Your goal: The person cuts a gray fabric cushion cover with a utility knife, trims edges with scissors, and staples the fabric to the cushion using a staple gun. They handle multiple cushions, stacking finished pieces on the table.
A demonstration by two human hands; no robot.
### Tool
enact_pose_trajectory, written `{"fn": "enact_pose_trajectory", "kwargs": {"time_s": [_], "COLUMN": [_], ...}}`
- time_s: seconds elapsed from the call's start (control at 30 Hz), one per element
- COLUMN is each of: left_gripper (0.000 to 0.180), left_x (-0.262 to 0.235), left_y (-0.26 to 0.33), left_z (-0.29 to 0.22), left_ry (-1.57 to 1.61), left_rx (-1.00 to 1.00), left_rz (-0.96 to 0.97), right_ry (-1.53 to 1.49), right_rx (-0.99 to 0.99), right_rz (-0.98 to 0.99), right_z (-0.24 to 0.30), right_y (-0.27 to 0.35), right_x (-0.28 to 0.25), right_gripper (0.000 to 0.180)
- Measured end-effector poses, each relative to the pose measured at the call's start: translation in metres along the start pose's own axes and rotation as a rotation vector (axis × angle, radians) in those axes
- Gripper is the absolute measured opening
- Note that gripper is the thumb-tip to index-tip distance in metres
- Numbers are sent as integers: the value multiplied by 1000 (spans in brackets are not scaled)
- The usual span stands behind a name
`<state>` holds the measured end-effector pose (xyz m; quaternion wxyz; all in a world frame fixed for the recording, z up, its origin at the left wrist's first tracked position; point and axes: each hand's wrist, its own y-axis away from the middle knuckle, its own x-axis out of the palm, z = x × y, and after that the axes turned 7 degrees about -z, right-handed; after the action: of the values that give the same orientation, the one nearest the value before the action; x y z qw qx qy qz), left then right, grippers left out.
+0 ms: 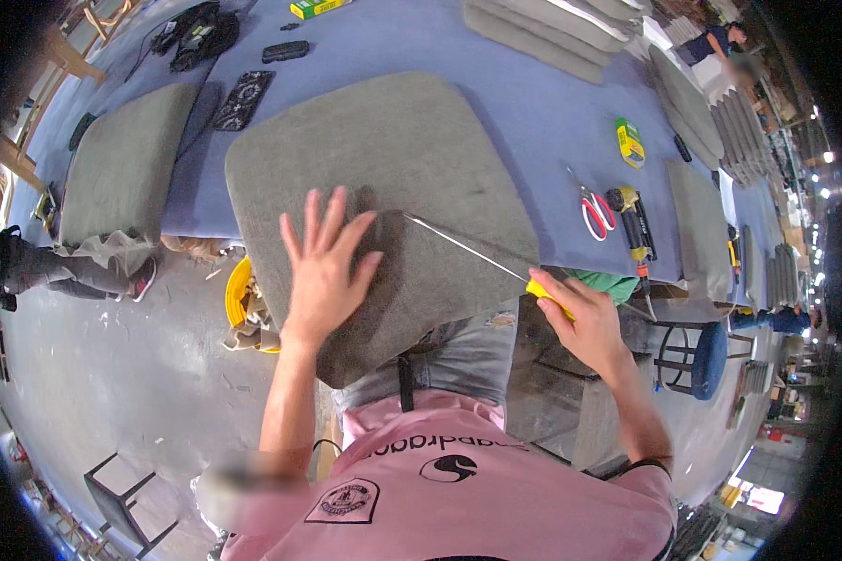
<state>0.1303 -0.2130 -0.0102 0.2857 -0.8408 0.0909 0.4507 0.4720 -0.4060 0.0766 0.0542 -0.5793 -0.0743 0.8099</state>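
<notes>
The left hand, fingers spread, is pressing flat on a grey cushion overhanging the blue worktop's near edge, while the right hand is gripping a yellow-handled long needle slanting far-left into the cushion.

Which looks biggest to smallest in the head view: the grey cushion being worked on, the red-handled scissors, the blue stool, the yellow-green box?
1. grey cushion
2. blue stool
3. red-handled scissors
4. yellow-green box, close to the scissors, and the fisheye rim distorts sizes
</notes>
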Motion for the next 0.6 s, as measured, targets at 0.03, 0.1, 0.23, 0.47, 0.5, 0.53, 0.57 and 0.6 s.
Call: {"fn": "enact_pose_trajectory", "kwargs": {"time_s": [0.03,0.1,0.23,0.47,0.5,0.53,0.57,0.6], "left_gripper": [52,51,45,42,42,43,44,44], "left_x": [13,26,33,33,32,32,32,32], "left_y": [-12,-17,-15,-18,-20,-20,-20,-22], "left_z": [-8,-15,-13,-14,-15,-15,-16,-16], "left_ry": [15,12,48,3,13,24,37,49], "left_rx": [84,56,50,42,36,28,21,14], "left_rz": [12,4,-5,5,11,20,28,37], "right_ry": [24,59,114,204,218,232,245,300], "right_rx": [-20,-45,-113,-316,-325,-334,-343,-330], "right_rz": [-19,-20,27,101,107,120,132,123], "right_z": [-2,-2,-2,-6,-8,-11,-12,-10], "right_y": [-8,-13,-23,-68,-71,-73,-74,-75], "right_x": [0,-1,-13,-50,-53,-54,-55,-54], "right_gripper": [50,51,54,59,59,60,60,60]}}
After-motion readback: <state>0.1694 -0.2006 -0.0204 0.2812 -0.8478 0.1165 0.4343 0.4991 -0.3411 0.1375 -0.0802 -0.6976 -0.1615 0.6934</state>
